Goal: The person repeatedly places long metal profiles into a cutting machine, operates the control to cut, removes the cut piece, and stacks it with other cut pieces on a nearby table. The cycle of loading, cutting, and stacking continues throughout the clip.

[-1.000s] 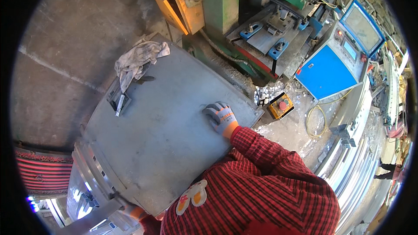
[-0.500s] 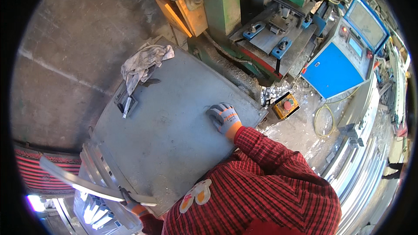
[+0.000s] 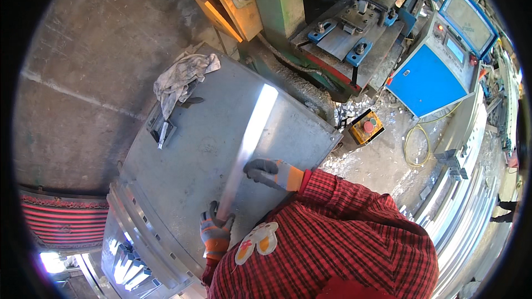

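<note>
A long, shiny metal profile (image 3: 256,124) slants over the grey tabletop (image 3: 191,166). My left hand (image 3: 215,231), in a grey and orange glove, is closed around its near end. My right hand (image 3: 271,173), gloved alike, is beside the profile's right edge at about the middle of its length. Its fingers are bent and the thumb stands apart; the fingertips come up to the edge, and a firm grip does not show.
A crumpled rag (image 3: 180,83) and a small metal piece (image 3: 163,133) lie at the table's left edge. More metal profiles (image 3: 147,227) are stacked lower left. Beyond the table stand a green press (image 3: 280,14), a yellow button box (image 3: 367,127) and a blue control cabinet (image 3: 426,86).
The profile has swung from the lower left onto the tabletop, carried by my left hand, which moved right and up. My right hand has shifted left and down to the profile's edge.
</note>
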